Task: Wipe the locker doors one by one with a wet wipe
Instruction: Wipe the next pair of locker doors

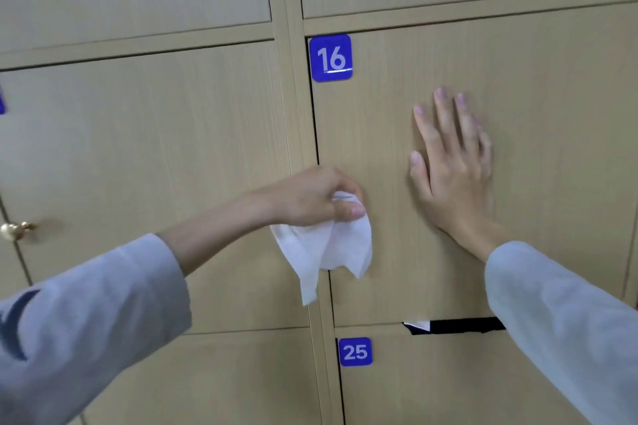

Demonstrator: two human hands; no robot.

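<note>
A wall of light wood locker doors fills the view. The door with the blue label 16 [331,58] sits in the middle right, its panel [552,114] bare wood. My right hand [452,166] lies flat on this door with fingers straight and spread. My left hand [310,198] grips a crumpled white wet wipe [321,248] at the door's lower left edge; the wipe hangs down below the fingers.
Below is the door labelled 25 [355,351], with a dark gap [462,325] and a scrap of white paper [417,324] along its top edge. The left neighbour door [138,166] has a brass knob [15,229] at the far left. Two more doors sit above.
</note>
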